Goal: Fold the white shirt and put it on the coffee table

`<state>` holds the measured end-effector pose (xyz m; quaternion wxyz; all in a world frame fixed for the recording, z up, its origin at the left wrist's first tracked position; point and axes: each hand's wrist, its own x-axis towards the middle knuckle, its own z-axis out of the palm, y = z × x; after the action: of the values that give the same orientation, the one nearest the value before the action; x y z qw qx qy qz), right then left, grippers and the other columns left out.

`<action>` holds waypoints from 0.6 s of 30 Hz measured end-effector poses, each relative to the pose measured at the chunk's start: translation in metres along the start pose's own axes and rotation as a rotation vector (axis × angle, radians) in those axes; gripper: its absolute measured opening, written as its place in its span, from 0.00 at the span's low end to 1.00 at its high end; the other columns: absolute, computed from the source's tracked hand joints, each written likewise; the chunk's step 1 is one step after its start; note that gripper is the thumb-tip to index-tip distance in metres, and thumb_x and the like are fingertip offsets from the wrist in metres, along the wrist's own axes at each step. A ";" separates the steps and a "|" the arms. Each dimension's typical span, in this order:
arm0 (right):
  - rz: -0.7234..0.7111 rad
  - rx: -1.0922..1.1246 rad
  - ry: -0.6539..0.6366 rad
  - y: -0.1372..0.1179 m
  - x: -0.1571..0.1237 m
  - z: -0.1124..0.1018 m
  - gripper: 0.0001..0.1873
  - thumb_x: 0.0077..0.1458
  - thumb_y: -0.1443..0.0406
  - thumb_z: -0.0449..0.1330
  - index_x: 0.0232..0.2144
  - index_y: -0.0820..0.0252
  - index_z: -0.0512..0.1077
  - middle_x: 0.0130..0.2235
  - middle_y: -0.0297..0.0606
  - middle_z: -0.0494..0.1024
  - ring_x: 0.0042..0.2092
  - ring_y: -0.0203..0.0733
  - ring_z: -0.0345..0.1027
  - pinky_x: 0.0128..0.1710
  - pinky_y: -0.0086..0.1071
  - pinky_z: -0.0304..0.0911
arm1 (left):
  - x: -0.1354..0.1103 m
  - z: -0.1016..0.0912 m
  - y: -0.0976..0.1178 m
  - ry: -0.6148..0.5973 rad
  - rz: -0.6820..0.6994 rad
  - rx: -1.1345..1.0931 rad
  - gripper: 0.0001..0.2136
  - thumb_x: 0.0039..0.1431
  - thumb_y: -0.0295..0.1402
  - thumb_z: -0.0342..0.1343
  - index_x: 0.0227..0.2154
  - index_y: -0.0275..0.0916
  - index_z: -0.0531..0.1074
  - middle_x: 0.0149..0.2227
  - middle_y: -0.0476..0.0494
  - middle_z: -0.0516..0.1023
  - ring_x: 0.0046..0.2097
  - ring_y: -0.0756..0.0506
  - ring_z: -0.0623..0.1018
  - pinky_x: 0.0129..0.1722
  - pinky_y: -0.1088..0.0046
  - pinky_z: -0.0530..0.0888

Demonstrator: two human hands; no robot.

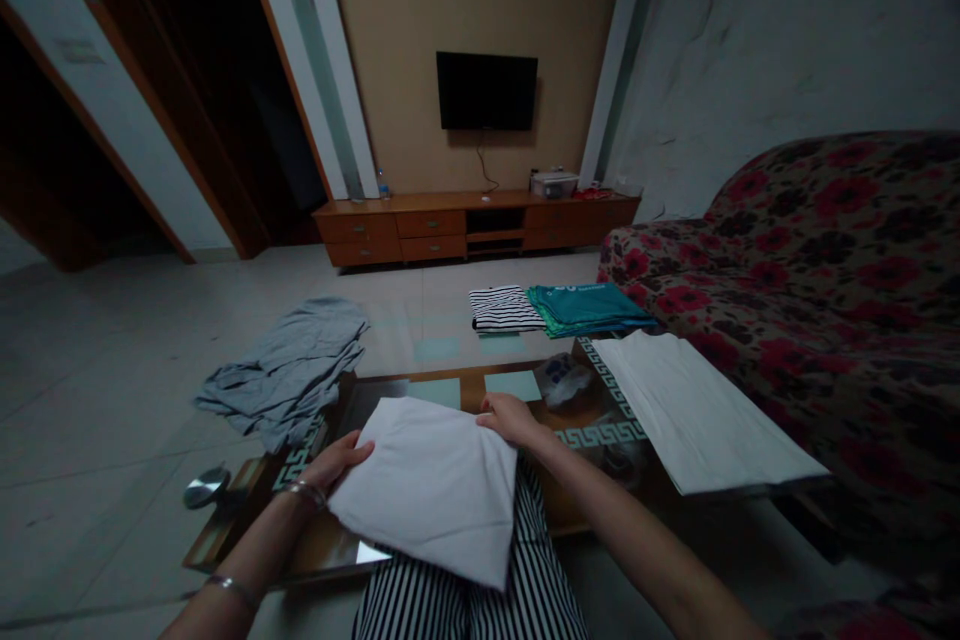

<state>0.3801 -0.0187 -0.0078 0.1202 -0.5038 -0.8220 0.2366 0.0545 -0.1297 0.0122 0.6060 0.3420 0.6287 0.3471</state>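
Observation:
A folded white cloth [435, 485] is held in front of me, over my lap in black-and-white striped trousers and the near edge of the glass-topped table [442, 395]. My left hand [335, 463] grips its left edge, with the thumb lying on top and the fingers mostly hidden beneath. At the cloth's upper right corner, my right hand [510, 417] is closed, pinching the edge. The cloth's near corner hangs down toward my knees.
Crumpled grey cloth [292, 365] lies at the table's left end. Along the far side are a folded striped cloth [506, 308] and folded green cloths [589, 308]. A flat white cloth [705, 410] covers the right end, beside a floral sofa [787, 270]. A clear plastic bag [562, 382] shows near the middle.

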 end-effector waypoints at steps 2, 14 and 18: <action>0.041 -0.046 0.076 -0.001 -0.003 0.003 0.17 0.53 0.56 0.59 0.41 0.62 0.73 0.42 0.45 0.75 0.44 0.44 0.66 0.41 0.31 0.55 | 0.002 -0.002 0.001 0.006 -0.019 0.016 0.29 0.33 0.45 0.68 0.39 0.38 0.67 0.35 0.42 0.79 0.33 0.41 0.80 0.32 0.67 0.76; -0.016 0.016 -0.109 -0.013 -0.017 -0.002 0.20 0.43 0.56 0.65 0.37 0.62 0.74 0.41 0.44 0.76 0.42 0.47 0.68 0.38 0.32 0.58 | 0.003 -0.006 0.030 -0.127 -0.086 0.141 0.25 0.31 0.37 0.69 0.37 0.39 0.71 0.37 0.40 0.80 0.38 0.37 0.79 0.35 0.65 0.76; 0.019 0.277 -0.098 0.007 -0.026 -0.010 0.20 0.46 0.57 0.62 0.39 0.63 0.71 0.40 0.41 0.76 0.40 0.44 0.68 0.35 0.30 0.58 | 0.024 0.003 0.065 -0.115 -0.041 0.293 0.21 0.34 0.33 0.64 0.37 0.39 0.72 0.36 0.41 0.80 0.35 0.37 0.79 0.31 0.67 0.75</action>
<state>0.4019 -0.0368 -0.0020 0.1463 -0.4780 -0.7816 0.3731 0.0569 -0.0749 0.0550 0.5916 0.4333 0.6437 0.2189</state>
